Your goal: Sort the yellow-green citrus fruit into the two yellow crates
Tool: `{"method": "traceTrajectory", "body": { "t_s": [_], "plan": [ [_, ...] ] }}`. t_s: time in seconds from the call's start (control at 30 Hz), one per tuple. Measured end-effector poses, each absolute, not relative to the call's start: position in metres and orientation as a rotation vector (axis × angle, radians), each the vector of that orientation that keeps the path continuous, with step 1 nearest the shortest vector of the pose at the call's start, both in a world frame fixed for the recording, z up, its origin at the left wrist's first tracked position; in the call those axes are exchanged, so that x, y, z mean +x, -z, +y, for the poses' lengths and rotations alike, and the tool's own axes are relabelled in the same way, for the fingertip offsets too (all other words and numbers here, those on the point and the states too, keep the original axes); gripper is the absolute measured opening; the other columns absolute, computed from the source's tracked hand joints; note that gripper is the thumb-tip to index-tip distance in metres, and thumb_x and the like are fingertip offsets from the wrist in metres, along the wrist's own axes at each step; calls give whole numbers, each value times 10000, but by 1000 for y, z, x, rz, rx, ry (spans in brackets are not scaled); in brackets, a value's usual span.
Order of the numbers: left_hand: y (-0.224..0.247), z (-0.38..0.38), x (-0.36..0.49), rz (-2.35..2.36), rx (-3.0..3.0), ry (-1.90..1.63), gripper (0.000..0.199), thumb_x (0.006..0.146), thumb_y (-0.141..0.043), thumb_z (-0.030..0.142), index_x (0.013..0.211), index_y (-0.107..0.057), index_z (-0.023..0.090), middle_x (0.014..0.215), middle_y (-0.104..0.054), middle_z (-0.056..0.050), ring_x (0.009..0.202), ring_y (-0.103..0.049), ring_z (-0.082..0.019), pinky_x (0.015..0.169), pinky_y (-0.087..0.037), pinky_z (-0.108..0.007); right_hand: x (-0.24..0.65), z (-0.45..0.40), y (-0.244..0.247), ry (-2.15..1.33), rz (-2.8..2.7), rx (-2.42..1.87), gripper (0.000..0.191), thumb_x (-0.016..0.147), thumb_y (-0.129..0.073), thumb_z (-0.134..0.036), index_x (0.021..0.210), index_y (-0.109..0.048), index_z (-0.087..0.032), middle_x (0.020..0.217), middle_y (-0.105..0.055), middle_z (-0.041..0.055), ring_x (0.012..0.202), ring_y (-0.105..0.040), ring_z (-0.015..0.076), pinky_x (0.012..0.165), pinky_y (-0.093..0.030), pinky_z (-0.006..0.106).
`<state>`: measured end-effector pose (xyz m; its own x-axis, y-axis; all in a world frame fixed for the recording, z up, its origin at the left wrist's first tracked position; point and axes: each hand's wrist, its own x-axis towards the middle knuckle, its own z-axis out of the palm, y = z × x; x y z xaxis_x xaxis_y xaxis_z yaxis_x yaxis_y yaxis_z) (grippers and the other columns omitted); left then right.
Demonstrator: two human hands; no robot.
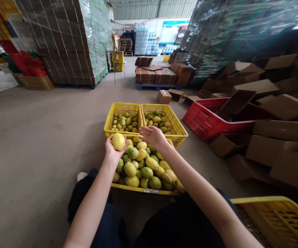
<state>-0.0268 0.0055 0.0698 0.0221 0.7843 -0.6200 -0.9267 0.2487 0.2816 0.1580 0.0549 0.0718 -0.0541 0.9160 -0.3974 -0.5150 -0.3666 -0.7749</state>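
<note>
My left hand (110, 151) is wrapped round a round, pale yellow fruit (118, 141), held above the left far corner of the near yellow crate (136, 188). That crate is heaped with yellow and green oval fruits (141, 154), some ribbed or wrinkled; their exact kind is unclear. Over the crate's far side hovers my right hand (154, 137), its fingers stretched out and nothing in its grasp. Just beyond stand two more yellow crates side by side, a left one (108, 119) and a right one (178, 124), each partly filled with smaller-looking yellow and green fruits.
To the right, a red crate (200, 120) stands among piled cardboard boxes (273, 146). Another yellow crate (275, 213) is close by my right side. Flattened cartons (155, 75) lie on a blue pallet ahead. Tall wrapped stacks (61, 41) rise on both sides.
</note>
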Motion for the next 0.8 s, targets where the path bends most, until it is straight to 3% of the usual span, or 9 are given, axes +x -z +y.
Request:
{"method": "traceTrajectory", "body": {
  "t_s": [0.07,0.23,0.4,0.57,0.8],
  "plan": [
    [-68,4,-27,800,-215,-1354,276,895,-516,334,1106,-633,198,873,-690,-55,751,-703,-185,647,-605,-296,174,34,-49,-1668,-593,-1164,191,852,-522,-190,923,-698,-175,934,-768,96,834,-724,201,767,-595,352],
    [-54,-2,-22,870,-154,-1334,298,910,-483,350,1112,-622,181,910,-696,-83,817,-711,-208,674,-607,-300,198,-1,-14,-1685,-682,-1178,157,817,-598,-237,879,-727,-172,930,-782,118,803,-752,226,743,-582,360],
    [-25,-14,-7,1068,-30,-1112,310,939,-435,358,1072,-625,153,866,-681,-100,739,-701,-213,549,-569,-266,198,-21,-29,-1820,-742,-1043,170,841,-580,-227,895,-735,-180,961,-791,107,801,-761,195,744,-579,307],
    [0,-47,7,1121,180,-706,276,900,-536,379,991,-687,167,747,-658,-85,567,-667,-224,341,-405,-216,205,-32,-49,-1882,-640,-962,200,863,-529,-185,837,-726,-163,860,-791,80,715,-751,167,696,-570,264],
    [26,-70,31,1116,435,-237,159,828,-554,161,836,-700,222,559,-522,21,484,-679,-250,296,-354,-227,239,-28,-67,-1754,-463,-842,188,837,-529,-228,821,-715,-203,830,-792,54,719,-729,186,731,-593,319]
  ]
}}
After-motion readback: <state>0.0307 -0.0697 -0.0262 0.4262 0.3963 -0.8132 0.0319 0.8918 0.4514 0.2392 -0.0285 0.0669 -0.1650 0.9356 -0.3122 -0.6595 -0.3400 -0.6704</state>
